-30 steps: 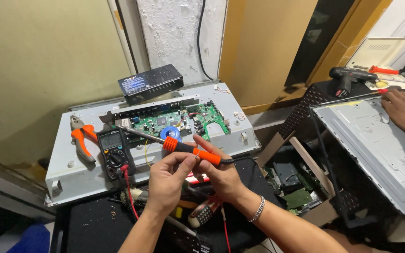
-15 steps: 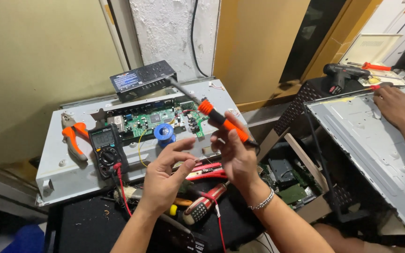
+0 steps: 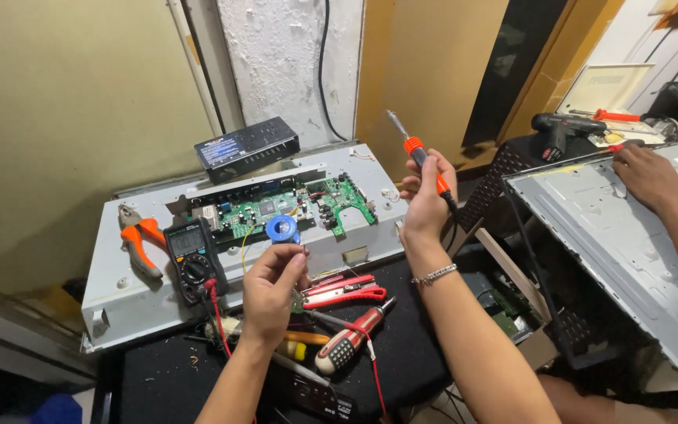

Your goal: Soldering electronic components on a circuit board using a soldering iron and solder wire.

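Your right hand (image 3: pixel 425 200) has lifted the soldering iron (image 3: pixel 421 157) upright off the circuit board (image 3: pixel 276 206); left hand (image 3: pixel 272 290), fingertips pinched together, stays low: soldering paused.

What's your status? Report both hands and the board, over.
Right hand shut on orange-handled soldering iron, tip up, clear of green circuit board. Left hand pinched near blue solder spool, contents unclear. Another person's hand on grey panel.
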